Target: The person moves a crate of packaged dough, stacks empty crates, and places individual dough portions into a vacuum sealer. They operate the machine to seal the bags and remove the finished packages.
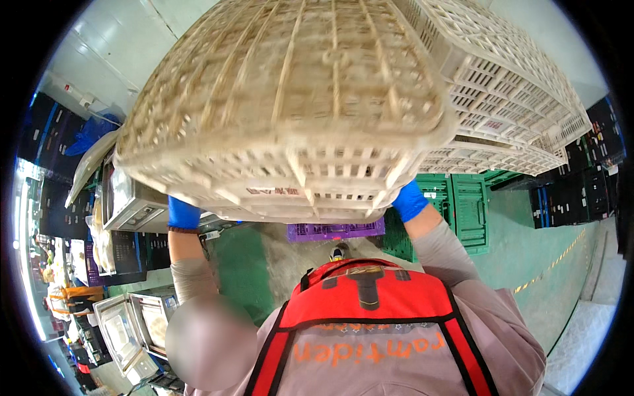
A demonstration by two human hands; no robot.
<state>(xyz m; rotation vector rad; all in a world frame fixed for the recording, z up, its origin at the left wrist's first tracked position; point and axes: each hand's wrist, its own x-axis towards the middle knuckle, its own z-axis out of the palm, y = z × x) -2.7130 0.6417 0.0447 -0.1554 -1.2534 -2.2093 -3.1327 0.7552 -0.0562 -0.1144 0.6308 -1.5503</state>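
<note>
Held crate: large off-white slatted plastic crate (284,135), rectangular with rounded corners, browned along its broad ribbed face; raised in front of the body, partly blurred, spanning both hands.
Left grip: blue-gloved left hand (184,213) holding the crate near its lower left corner; fingers hidden behind the wall, so cannot tell how far curled.
Right grip: blue-gloved right hand (410,202) holding the same crate near its lower right corner; fingertips likewise hidden.
Right of the crate: stacked off-white slatted plastic crates (502,99), just beside the held one in view.
Below the stack: green plastic crates (469,211) on the floor.
Below the held crate: purple plastic crate (335,230), partly covered from view.
Beyond the left hand: silver metal box (140,210) and, farther off, a crumpled blue plastic bag (92,134).
Chest: red bib-like fabric panel (376,294) with black-edged straps, over a greyish-mauve top.
Floor: green and grey, with a yellow striped line (547,263) on the right.
</note>
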